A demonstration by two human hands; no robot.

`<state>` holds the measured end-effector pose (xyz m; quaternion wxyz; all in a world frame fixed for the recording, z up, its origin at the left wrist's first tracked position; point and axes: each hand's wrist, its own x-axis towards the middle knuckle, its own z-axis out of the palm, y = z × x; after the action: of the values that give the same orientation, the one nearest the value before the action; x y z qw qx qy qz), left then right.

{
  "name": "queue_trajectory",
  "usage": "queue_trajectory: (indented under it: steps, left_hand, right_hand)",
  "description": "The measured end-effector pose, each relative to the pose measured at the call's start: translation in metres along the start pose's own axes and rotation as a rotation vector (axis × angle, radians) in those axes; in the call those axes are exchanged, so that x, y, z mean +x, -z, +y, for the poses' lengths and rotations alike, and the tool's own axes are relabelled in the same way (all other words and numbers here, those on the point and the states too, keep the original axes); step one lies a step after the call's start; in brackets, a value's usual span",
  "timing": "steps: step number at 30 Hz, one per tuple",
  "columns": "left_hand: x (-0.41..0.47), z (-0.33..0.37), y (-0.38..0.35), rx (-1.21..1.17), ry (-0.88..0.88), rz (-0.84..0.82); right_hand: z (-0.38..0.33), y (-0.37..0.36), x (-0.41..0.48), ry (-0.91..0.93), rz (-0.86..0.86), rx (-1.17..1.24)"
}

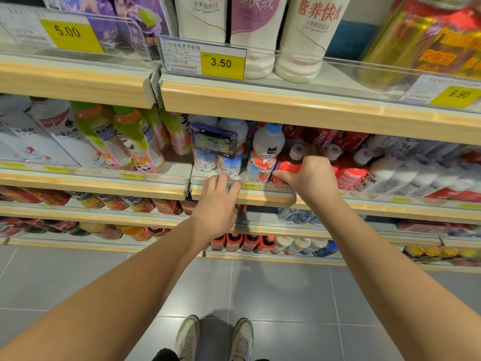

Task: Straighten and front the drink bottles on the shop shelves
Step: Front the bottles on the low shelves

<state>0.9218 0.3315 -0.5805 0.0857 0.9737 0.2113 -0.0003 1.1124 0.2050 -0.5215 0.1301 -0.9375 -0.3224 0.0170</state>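
Red shrink-sleeve plastic under a pale cap: the red bottle (pixel 285 166) stands at the front of the second shelf down, touching a blue-capped bottle (pixel 264 152) on its left, with more of its own kind packed to its right. The right hand (pixel 312 178) is wrapped round its shoulder, thumb low on the label. The left hand (pixel 217 201) has its fingers hooked over the clear front rail (pixel 369 198) and carries no bottle. Judged full, so it has some weight for its size. The walls are probably stiff with a little give, the sleeve slick, and there is little breakage risk. The shoulder under the cap looks best for twisting the label forward, and lower on the body for sliding. The neighbours are tight and could rock or tip. The shelf deck is pale and smooth with wood-look edging, so the rail should act as a stop when fronting. Above are tall white bottles (pixel 304 35) and a yellow price tag (pixel 221 63). Below are more rows of drinks, some blurred. Grey floor tiles (pixel 260 290), with the person's shoes (pixel 187 337) close to the unit.
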Motion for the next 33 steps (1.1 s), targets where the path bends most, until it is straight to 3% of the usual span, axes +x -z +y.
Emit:
queue_trajectory:
  steps: [5, 12, 18, 24, 33]
  left_hand:
    - [0.0, 0.0, -0.001, -0.014, -0.002, -0.002]
    - [0.0, 0.002, 0.002, -0.025, 0.016, -0.019]
    - [-0.001, 0.0, 0.004, -0.052, 0.03, -0.032]
    - [-0.005, -0.004, 0.003, -0.115, 0.055, 0.018]
    - [-0.04, -0.005, 0.013, -0.086, 0.136, 0.005]
  right_hand:
    - [0.003, -0.004, 0.0, -0.034, 0.008, 0.052]
    - [-0.001, 0.001, 0.005, -0.023, -0.031, -0.13]
    - [0.012, -0.001, -0.006, -0.041, -0.027, 0.056]
    - [0.025, -0.008, -0.046, 0.231, 0.124, 0.067]
    - [-0.001, -0.009, -0.077, 0.368, -0.096, 0.246]
